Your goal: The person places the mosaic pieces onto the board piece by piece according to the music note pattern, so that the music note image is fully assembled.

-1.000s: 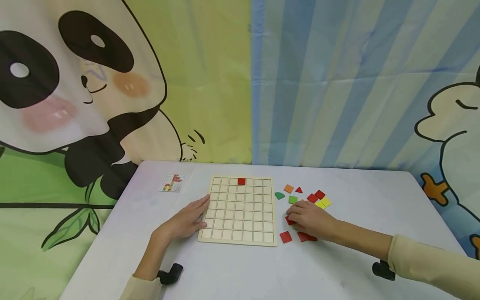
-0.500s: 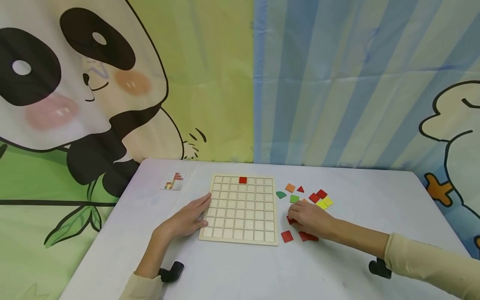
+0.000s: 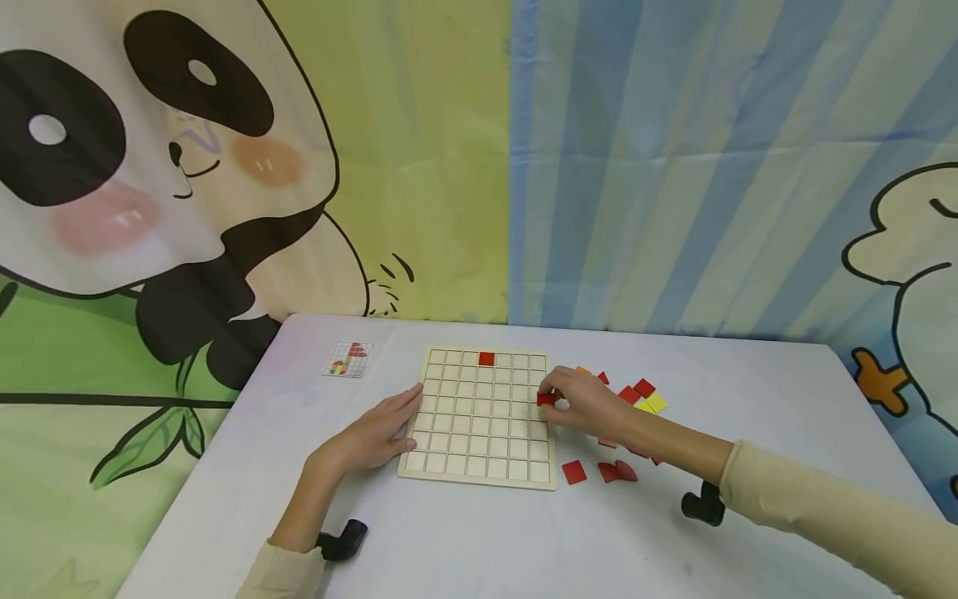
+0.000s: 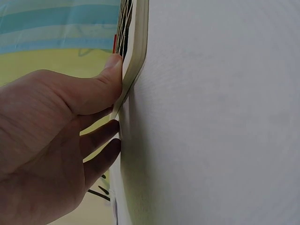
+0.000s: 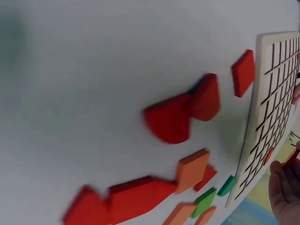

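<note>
My right hand (image 3: 591, 406) pinches a red tile (image 3: 547, 399) over the right edge of the wooden grid board (image 3: 466, 424). In the right wrist view, part of that hand (image 5: 285, 187) shows with the red tile between thumb and fingers. Another red square tile (image 3: 486, 358) sits in the board's top row. My left hand (image 3: 374, 433) rests against the board's left side, fingers extended. The left wrist view shows its thumb (image 4: 105, 79) touching the board's edge (image 4: 137, 44), with other fingertips low beside it.
Right of the board lie a red square (image 3: 574, 472), two overlapping rounded red pieces (image 3: 617, 471), yellow tiles (image 3: 651, 404) and several others, partly behind the right hand. A small printed pattern card (image 3: 348, 359) lies at the left back. A patterned curtain (image 3: 419, 166) hangs behind the table.
My right hand has lifted a red tile from the loose pieces and moved left and away from me, to the board's right edge. My left hand stays at the board's side.
</note>
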A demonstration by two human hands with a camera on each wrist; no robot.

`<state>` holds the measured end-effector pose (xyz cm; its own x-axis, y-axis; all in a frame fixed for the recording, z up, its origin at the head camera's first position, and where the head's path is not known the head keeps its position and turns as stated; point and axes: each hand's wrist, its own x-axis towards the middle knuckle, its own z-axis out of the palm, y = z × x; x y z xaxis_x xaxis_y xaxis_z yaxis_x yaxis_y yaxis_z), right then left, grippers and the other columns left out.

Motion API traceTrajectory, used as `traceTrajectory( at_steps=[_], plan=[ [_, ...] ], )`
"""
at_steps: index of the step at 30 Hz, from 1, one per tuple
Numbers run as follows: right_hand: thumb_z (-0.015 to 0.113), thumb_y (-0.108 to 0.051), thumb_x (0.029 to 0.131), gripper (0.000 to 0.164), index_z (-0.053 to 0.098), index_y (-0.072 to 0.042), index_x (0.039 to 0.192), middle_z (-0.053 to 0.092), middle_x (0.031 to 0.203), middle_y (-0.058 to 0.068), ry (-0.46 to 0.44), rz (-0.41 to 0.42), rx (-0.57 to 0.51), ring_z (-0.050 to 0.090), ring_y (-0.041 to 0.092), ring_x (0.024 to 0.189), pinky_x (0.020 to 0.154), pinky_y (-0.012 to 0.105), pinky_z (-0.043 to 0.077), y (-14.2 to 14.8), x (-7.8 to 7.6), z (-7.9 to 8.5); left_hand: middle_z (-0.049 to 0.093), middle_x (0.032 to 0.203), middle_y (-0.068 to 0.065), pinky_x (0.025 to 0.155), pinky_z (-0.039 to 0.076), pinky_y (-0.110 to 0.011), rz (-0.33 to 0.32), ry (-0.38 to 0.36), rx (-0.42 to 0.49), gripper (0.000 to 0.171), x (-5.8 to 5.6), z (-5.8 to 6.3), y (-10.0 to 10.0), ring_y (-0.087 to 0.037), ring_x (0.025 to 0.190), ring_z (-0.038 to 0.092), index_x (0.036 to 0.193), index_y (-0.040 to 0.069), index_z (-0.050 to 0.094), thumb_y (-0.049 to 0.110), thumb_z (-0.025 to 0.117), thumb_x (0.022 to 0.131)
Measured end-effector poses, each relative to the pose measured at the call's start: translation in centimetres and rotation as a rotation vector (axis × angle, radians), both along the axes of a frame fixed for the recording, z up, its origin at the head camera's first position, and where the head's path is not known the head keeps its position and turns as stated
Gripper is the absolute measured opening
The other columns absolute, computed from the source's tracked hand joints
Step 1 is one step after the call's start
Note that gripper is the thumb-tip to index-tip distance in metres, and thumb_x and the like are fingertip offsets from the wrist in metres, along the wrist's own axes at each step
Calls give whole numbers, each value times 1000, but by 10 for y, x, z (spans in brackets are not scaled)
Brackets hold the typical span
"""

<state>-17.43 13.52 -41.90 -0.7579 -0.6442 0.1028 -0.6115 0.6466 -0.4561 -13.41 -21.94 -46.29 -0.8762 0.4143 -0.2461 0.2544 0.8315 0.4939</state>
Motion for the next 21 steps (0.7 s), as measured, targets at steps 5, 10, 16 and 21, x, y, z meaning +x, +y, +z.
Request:
traceTrajectory(
  at_steps=[5,10,16,21],
  plan=[
    [67,-13,87,12,69,-6,97,69,92,3,-22,30,-15,65,17,84,75,24,54,-36,-20,-3,13,165,-2,119,23,-52,13,-5,14,76,0,0,0,-31,151,17,155,9,21,23,63,93],
    [71,-14,87,13,71,-4,95,70,90,5,3,72,-29,64,15,81,72,23,53,-59,-35,-12,14,165,-3,119,24,-53,12,-4,16,75,2,0,2,-31,151,18,155,9,23,23,64,93],
    [71,-13,87,17,71,-2,99,69,95,9,-9,47,-7,65,17,84,72,23,54,-73,-46,-20,15,165,-4,119,25,-52,9,4,15,75,3,3,3,-31,151,19,154,9,23,23,64,93],
    [70,-14,89,18,71,-1,101,67,100,10,10,28,72,64,19,85,72,27,55,-82,-52,-25,17,164,-6,118,25,-53,5,14,11,75,3,4,2,-33,150,20,154,8,24,22,64,93]
  ],
)
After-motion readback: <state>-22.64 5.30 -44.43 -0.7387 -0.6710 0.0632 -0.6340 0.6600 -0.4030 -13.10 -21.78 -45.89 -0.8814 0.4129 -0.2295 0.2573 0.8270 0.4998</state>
